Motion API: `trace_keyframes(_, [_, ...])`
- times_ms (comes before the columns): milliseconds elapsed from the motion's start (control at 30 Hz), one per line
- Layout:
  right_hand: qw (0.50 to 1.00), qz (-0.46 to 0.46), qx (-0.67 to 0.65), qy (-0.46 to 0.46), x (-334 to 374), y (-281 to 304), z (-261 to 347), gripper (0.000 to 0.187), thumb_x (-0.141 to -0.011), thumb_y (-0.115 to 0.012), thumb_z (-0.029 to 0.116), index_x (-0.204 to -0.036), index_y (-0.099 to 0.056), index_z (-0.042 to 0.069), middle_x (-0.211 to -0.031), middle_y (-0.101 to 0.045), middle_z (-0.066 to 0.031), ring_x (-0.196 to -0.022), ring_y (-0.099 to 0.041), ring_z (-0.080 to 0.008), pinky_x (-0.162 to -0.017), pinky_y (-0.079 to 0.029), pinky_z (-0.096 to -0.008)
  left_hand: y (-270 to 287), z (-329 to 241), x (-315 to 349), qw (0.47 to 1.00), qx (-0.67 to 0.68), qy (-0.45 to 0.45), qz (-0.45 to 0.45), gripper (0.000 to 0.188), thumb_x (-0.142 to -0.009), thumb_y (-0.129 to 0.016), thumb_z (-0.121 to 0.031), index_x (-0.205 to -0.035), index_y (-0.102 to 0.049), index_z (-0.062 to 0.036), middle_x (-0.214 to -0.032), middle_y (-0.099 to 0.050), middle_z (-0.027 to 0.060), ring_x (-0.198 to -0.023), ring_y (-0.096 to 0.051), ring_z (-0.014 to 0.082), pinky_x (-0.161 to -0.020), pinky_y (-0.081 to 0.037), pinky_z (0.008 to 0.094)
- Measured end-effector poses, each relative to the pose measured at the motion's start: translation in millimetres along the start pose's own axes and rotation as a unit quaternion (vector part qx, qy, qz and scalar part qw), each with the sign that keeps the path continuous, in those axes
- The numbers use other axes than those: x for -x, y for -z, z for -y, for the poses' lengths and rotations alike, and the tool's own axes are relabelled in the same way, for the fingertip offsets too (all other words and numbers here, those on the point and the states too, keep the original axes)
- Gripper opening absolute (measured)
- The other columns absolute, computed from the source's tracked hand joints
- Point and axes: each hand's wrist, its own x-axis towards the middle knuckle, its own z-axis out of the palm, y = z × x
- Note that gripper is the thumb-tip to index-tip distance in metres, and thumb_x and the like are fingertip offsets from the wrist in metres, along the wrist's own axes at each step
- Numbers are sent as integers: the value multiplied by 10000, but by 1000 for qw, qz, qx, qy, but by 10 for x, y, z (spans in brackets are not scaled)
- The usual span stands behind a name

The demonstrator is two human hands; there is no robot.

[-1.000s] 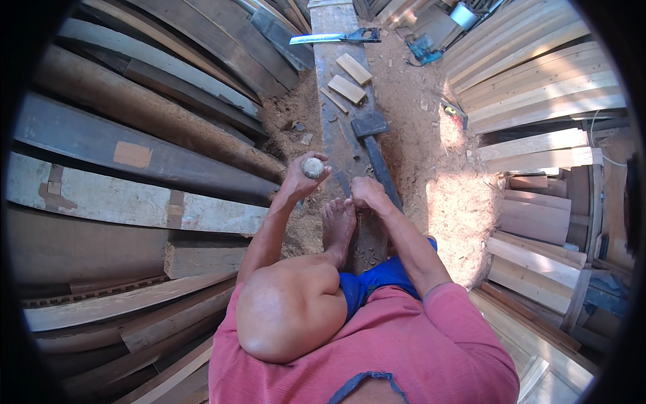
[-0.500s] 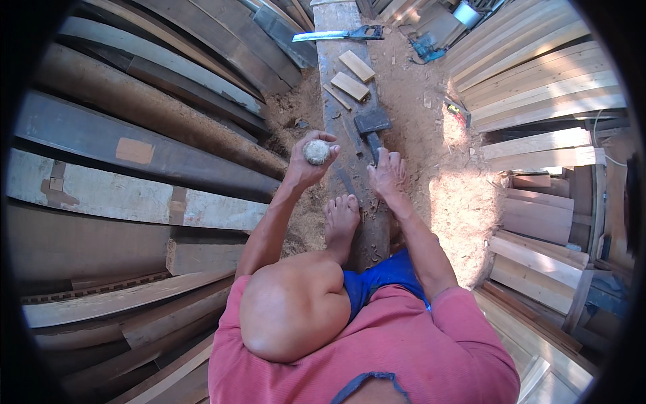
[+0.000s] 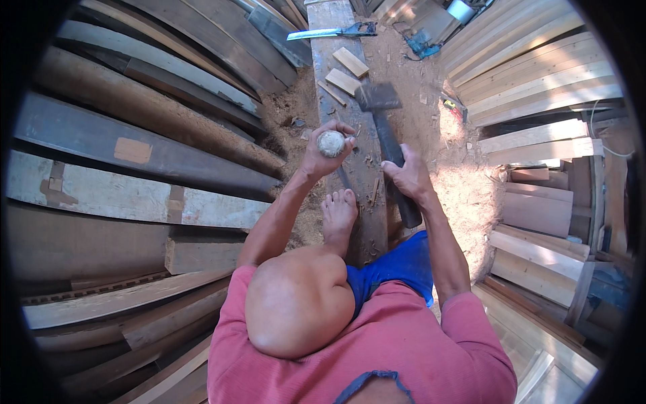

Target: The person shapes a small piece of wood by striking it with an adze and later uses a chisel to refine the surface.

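From here I see the right hand wrapped round a dark mallet by the plank's right side, head pointing forward, handle slanting back and rightward. The left hand curls round a handle, its pale round end facing up.
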Motion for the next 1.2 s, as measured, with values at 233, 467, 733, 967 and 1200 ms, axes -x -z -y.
trace_keyframes(233, [954, -107, -221, 169, 458, 360, 707, 339, -836, -729, 107, -1090, -518, 27, -915, -652, -50, -803, -610, -93, -723, -508, -271, -110, -54, 153, 996, -69, -62, 18, 123, -838, -698, -95, -936, -656, -35, -831, -647, 18, -756, -583, 63, -672, -488, 239])
trace_keyframes(467, [858, -175, -351, 331, 595, 664, 1310, 268, -917, -621, 36, -1155, -520, -34, -821, -620, -99, -614, -589, -147, -567, -509, -298, -50, -27, 54, 998, -26, -43, 32, 111, -815, -697, -87, -902, -653, -34, -805, -647, 38, -745, -589, 89, -682, -496, 269])
trace_keyframes(733, [830, -165, -309, 434, 558, 706, 1615, 159, -896, -639, 68, -1001, -583, -37, -705, -590, -102, -601, -586, -168, -585, -525, -323, -66, -26, 134, 992, -74, -87, 53, 149, -789, -699, -85, -913, -647, -21, -778, -647, 58, -737, -592, 98, -682, -499, 281])
trace_keyframes(967, [914, 117, 339, 190, 196, 304, 846, 303, -792, -705, 197, -1002, -634, -10, -823, -659, -240, -824, -657, -409, -705, -526, -448, -90, 175, 225, 976, -137, -169, 30, 234, -746, -723, -54, -973, -669, -32, -899, -711, 77, -801, -659, 128, -716, -528, 288])
trace_keyframes(1200, [962, 17, 59, 265, 388, 317, 1035, 260, -806, -681, 144, -1031, -670, 14, -872, -680, -207, -813, -655, -371, -746, -519, -403, -122, 278, 222, 993, -43, -100, -40, 166, -780, -721, -55, -932, -664, -19, -854, -690, 70, -759, -633, 105, -678, -516, 277])
